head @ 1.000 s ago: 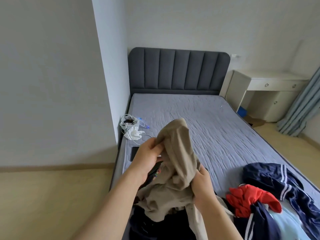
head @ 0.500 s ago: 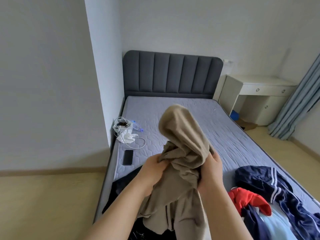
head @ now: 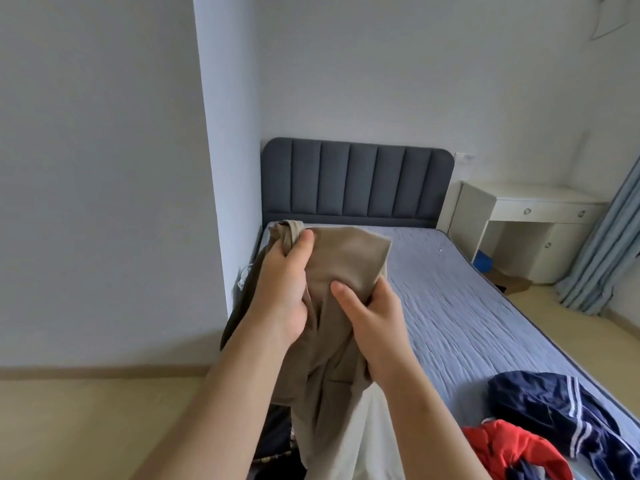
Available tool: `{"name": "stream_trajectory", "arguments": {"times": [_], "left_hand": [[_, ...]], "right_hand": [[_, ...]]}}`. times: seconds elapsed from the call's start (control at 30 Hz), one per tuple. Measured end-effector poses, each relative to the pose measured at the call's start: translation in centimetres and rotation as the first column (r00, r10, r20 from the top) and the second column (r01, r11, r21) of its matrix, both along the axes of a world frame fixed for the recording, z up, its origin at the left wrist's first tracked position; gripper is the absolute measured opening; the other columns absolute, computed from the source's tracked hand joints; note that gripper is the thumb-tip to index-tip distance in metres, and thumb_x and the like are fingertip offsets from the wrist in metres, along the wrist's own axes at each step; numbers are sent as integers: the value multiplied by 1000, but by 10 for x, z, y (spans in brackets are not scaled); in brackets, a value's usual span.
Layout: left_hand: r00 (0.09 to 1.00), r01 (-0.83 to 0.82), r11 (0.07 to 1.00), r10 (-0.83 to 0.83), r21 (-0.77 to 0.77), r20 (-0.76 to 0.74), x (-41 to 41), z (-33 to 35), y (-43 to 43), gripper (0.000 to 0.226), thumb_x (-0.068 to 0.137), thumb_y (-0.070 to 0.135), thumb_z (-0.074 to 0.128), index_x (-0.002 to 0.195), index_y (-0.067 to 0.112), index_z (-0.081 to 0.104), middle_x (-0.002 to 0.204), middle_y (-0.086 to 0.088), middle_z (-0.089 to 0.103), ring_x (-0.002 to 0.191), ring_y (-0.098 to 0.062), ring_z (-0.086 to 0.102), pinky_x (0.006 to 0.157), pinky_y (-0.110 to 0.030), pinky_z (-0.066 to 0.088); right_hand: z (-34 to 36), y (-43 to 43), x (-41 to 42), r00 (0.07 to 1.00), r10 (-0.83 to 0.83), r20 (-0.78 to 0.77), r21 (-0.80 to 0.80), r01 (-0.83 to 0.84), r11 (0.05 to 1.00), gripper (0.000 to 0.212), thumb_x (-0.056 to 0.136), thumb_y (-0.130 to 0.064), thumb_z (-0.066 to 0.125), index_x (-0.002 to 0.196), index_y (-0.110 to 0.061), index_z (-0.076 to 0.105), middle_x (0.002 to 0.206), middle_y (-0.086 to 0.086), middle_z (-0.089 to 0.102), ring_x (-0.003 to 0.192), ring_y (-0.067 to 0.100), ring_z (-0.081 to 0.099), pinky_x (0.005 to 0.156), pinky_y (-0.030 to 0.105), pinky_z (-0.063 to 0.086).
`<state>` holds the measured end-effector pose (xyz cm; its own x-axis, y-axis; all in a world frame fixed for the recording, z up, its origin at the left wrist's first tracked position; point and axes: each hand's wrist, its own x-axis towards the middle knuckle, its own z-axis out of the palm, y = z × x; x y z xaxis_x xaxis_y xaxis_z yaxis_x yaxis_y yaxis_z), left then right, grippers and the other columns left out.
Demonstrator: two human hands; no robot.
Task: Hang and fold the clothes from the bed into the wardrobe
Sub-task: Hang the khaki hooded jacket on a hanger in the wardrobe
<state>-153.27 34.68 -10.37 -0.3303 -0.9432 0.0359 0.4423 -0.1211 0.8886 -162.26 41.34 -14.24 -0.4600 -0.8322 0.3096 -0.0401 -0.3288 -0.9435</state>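
I hold a beige-brown garment (head: 346, 258) up in front of me, over the near left part of the bed (head: 467, 306). My left hand (head: 282, 289) grips its upper left edge near a loop of fabric. My right hand (head: 370, 317) pinches the cloth lower down on the right. The garment hangs crumpled below both hands, with a lighter cream part at the bottom. On the bed at the lower right lie a navy garment with white stripes (head: 554, 407) and a red garment (head: 512, 448). No wardrobe is in view.
A dark padded headboard (head: 356, 181) stands against the far wall. A white desk with drawers (head: 533, 220) sits right of the bed, a blue-grey curtain (head: 609, 244) beside it. A wall corner (head: 214, 202) juts out on the left. Dark clothes (head: 277, 427) lie beneath the held garment.
Both hands have lifted the beige garment higher and spread its top wider. My view has tilted upward, so the phone and cables on the bed are now hidden behind the cloth.
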Motion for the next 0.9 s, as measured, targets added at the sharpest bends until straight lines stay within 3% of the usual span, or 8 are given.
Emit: {"name": "stream_trajectory", "arguments": {"times": [0.27,0.37,0.47,0.53,0.6,0.7,0.77,0.9], "left_hand": [[1000,-3,954,10,-298,22,41,45,5,42,74,29,69,112,15,61,108,-7,69,102,-21,66,90,-38,50],[993,26,989,-10,-145,114,39,19,-4,31,82,20,67,112,10,62,106,-13,69,102,-28,65,94,-44,48],[988,44,997,-52,58,143,34,-22,-9,21,87,9,61,107,4,61,100,-20,69,91,-31,67,84,-39,52],[986,58,986,-81,156,142,31,-51,-6,14,87,6,59,100,6,62,92,-17,71,81,-27,68,75,-35,54],[984,49,970,-88,238,155,26,-76,-2,11,88,5,58,96,12,63,79,-9,72,72,-22,67,67,-32,53],[976,141,932,-187,334,110,21,-95,6,14,90,5,55,102,12,60,77,-12,72,67,-26,70,58,-33,54],[963,229,897,-265,379,47,18,-102,8,19,91,12,55,110,10,59,89,-18,72,76,-30,70,60,-36,56],[929,351,788,-359,505,-86,15,-106,9,41,92,37,51,113,4,62,108,-22,67,98,-34,67,79,-42,52]], "right_hand": [[50,-5,3,974,220,-57,-177,-227,958,13,86,-30,63,83,-40,71,90,-11,72,86,4,68,68,14,51],[19,-9,1,960,265,89,-46,-262,964,18,89,-29,55,88,-30,73,94,-6,73,89,8,69,69,16,53],[-20,-10,3,964,177,197,188,-214,959,23,96,-26,49,97,-10,67,96,8,71,89,21,67,78,32,56],[-45,-6,8,989,68,128,364,-110,925,28,95,-27,51,92,0,58,81,12,59,75,20,58,69,26,49],[-64,0,11,998,-57,39,452,33,891,7,93,-21,56,95,-15,54,86,1,57,72,11,54,62,20,43],[-75,10,14,987,-139,78,432,92,897,31,86,-4,55,107,-27,53,104,-1,58,77,13,61,67,28,50],[-74,15,12,975,-101,198,366,22,930,29,86,-3,57,105,-25,58,105,4,63,77,11,65,64,24,52],[-77,21,13,975,43,218,360,-121,925,27,86,-22,65,112,-26,59,114,3,64,103,17,64,94,38,50]]}}
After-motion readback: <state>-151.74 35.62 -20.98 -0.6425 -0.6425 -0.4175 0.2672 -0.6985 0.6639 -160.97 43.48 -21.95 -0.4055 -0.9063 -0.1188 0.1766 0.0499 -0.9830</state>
